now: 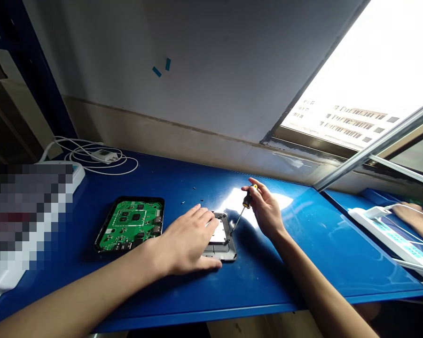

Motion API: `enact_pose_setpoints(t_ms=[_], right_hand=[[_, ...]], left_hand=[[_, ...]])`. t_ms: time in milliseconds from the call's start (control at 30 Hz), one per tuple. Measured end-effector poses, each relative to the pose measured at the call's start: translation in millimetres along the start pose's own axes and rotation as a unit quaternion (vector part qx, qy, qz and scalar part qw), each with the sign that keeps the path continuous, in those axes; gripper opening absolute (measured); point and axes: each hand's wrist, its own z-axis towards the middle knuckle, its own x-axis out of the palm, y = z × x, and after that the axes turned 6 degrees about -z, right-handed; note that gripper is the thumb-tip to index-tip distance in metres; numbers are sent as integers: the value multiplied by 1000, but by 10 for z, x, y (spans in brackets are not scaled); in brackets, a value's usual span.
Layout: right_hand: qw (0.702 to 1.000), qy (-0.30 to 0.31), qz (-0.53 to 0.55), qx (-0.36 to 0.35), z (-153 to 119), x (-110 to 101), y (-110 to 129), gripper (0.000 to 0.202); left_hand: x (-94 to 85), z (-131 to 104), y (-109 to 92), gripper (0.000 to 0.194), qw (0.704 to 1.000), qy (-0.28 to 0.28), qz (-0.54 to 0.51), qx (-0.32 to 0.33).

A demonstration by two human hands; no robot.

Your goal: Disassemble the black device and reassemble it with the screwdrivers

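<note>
My left hand (188, 244) lies spread over a black plastic casing cover (229, 256), with a white rectangular part (218, 233) on it. Its fingers reach across the white part, its thumb rests by the near edge, and the cover's left side is hidden. Between the fingers of my right hand (266, 211) is a screwdriver (247, 199) with a black and yellow handle, tilted down. The screwdriver's tip meets the cover near its right edge; any screw there is too small to make out. Left of my left hand sits a black casing half with a green circuit board (132, 220) in it.
Small screws (183, 203) lie on the blue table (268, 286) behind the cover. A white cable with an adapter (105, 156) is coiled at the back left. A power strip (391, 234) and another person's hand (409, 215) are beyond a metal frame at right.
</note>
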Motion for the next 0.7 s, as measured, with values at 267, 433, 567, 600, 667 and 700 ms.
enact_pose_setpoints(t_ms=[267, 433, 567, 600, 667, 700], right_hand=[[1000, 23, -15, -4, -47, 34, 4, 63], [999, 30, -25, -6, -61, 53, -3, 63], [999, 33, -36, -10, -65, 57, -12, 65], [999, 34, -41, -12, -66, 58, -14, 65], [998, 36, -48, -15, -68, 58, -16, 65], [998, 36, -50, -17, -69, 58, -16, 64]], left_hand=[[-13, 0, 7, 78, 999, -28, 0, 40], [-30, -7, -18, 59, 996, -56, -2, 67], [-25, -4, -14, 49, 994, -71, -5, 83], [-23, -5, -12, 48, 994, -73, -4, 87], [-21, -8, -10, 47, 993, -73, -2, 91], [-21, -11, -10, 46, 993, -73, 0, 92]])
